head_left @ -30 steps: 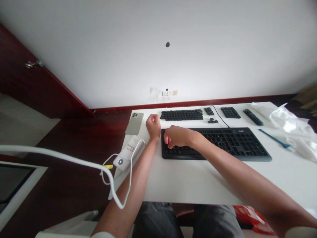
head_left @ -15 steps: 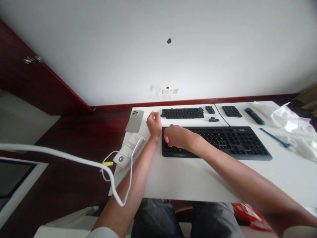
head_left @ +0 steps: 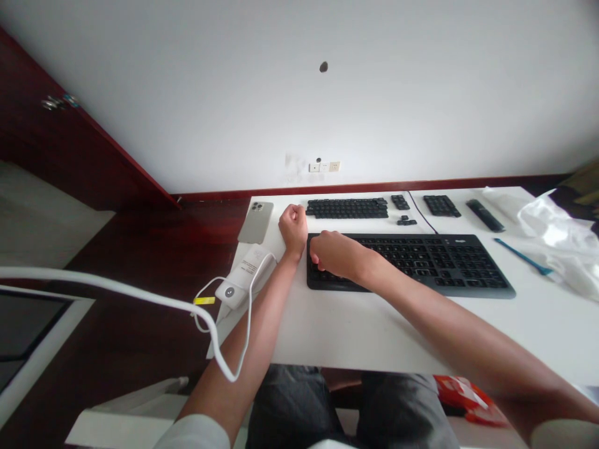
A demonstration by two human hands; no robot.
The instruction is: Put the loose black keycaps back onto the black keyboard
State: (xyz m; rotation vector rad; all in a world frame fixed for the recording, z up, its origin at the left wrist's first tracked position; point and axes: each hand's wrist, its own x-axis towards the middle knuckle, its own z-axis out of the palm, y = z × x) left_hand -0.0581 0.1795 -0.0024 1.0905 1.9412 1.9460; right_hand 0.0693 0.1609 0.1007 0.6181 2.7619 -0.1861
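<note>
Near edge first: grey trouser legs under the white desk, a red packet on the floor by the right knee. Little change over the last second: both hands sit about where they were, and mainly the view has shifted. Left hand closed in a loose fist, resting on the desk just beside the keyboard's left end, holding nothing visible. Right hand curled over the left end of the dark keyboard, fingers down among the keys; whether it grips anything, cannot tell. White power bank with white cable by the left forearm; phone past it. Farther on, rows of loose black keys, a black remote, a blue pen-like tool, a white plastic bag. Wall socket beyond.
</note>
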